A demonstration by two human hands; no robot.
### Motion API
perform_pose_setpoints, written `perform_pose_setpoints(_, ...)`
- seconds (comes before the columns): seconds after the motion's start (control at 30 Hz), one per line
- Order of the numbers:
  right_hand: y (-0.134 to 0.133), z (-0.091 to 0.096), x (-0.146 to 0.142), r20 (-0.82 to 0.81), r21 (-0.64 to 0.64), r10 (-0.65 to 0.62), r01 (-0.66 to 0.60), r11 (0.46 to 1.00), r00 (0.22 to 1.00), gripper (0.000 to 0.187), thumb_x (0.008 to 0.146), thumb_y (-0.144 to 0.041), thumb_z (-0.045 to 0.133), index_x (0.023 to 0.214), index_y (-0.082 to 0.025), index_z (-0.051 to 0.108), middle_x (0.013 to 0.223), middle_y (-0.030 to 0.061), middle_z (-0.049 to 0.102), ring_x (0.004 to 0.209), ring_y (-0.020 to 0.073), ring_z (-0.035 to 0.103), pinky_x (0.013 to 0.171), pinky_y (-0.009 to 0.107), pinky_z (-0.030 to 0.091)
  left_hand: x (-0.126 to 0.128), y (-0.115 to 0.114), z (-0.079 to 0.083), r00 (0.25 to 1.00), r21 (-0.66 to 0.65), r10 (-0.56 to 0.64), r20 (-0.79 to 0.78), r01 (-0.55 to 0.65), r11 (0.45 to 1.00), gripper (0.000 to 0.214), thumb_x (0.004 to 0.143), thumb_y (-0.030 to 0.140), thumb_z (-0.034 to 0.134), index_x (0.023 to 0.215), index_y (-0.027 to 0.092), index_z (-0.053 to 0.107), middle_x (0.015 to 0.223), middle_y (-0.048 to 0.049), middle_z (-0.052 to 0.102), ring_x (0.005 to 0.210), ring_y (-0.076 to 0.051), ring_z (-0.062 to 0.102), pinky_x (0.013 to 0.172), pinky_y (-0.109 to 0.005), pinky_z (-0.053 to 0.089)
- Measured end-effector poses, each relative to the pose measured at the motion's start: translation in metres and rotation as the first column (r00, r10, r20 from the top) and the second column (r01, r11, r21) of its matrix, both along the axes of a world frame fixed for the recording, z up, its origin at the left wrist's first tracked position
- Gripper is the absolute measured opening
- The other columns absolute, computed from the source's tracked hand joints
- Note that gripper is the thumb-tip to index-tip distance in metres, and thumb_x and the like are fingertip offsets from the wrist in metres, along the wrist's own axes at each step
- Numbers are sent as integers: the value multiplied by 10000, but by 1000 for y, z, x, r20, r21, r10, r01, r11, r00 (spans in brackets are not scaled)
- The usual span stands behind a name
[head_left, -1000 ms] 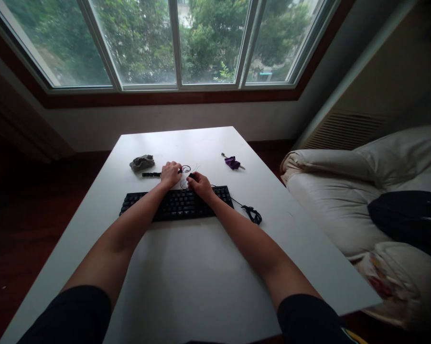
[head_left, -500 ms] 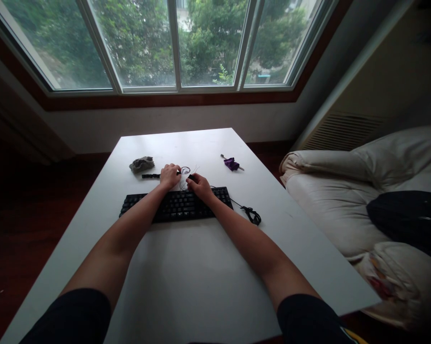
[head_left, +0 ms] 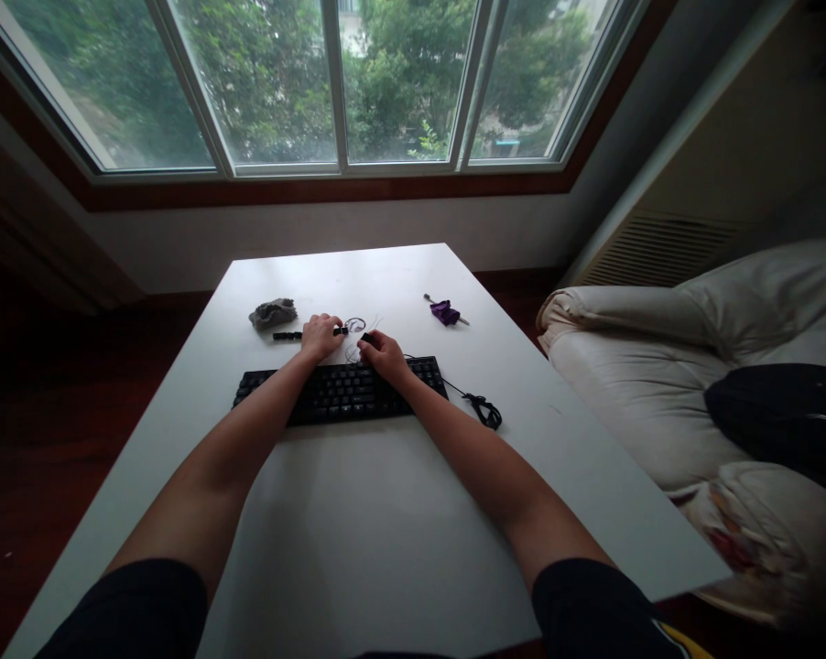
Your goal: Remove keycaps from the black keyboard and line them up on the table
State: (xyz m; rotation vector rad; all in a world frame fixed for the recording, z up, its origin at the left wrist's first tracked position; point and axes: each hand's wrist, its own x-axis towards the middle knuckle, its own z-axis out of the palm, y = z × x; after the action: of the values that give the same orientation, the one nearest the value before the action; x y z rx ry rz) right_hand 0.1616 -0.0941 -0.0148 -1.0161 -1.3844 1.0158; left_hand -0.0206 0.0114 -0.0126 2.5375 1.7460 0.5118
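Note:
My left hand [head_left: 322,337] bends over a row of small black keycaps [head_left: 287,336] on the white table. Its fingertips close on a black keycap [head_left: 341,330] at the row's right end. Just right of it, my right hand [head_left: 385,357] pinches a small black piece [head_left: 367,339] with thin wires beside it, perhaps a wire keycap puller; the fingers hide part of it. Below both hands lies a black keyboard [head_left: 344,394], partly covered by my forearms. A thin purplish loop [head_left: 355,324] rests on the table between the hands.
A crumpled grey cloth [head_left: 274,314] lies at the back left of the white table [head_left: 378,513]. At the back right is a purple cloth with a thin stick [head_left: 445,313]. The keyboard's coiled cable [head_left: 485,412] sits to the right. Beyond stands a pale sofa [head_left: 612,384].
My left hand has shifted slightly left, and more of the black keycap at its fingertips shows. My right hand has hardly moved and still pinches the black piece.

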Motion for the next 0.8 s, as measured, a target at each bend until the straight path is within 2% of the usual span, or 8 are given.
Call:
perform_pose_setpoints(0.33,0,1,-1,-9,-9,-3,3,1000,1000,291,810,-471,623,882,-192,579,639,-25,625,549,123,563,565,238,460,-5,1,-3,999,9,-39,12,38,999,227,856,375,614,1034,279,715,1123,-75,646,1107,-292,509,926,-423,421)
perform_pose_setpoints(0.63,-2,4,-1,37,-2,-6,6,1000,999,287,810,-462,621,887,-187,589,655,-16,640,568,131,577,586,248,466,1,1,-5,998,16,-55,22,54,998,306,824,413,641,1094,278,690,1144,-78,638,1117,-296,505,930,-421,411)
perform_pose_setpoints(0.8,-1,3,-1,64,9,-19,18,1000,998,278,815,-462,617,876,-192,594,647,-17,637,569,135,582,599,253,475,5,4,-3,998,7,-62,28,62,998,251,852,410,610,1045,281,707,1143,-77,633,1109,-293,507,932,-425,408)
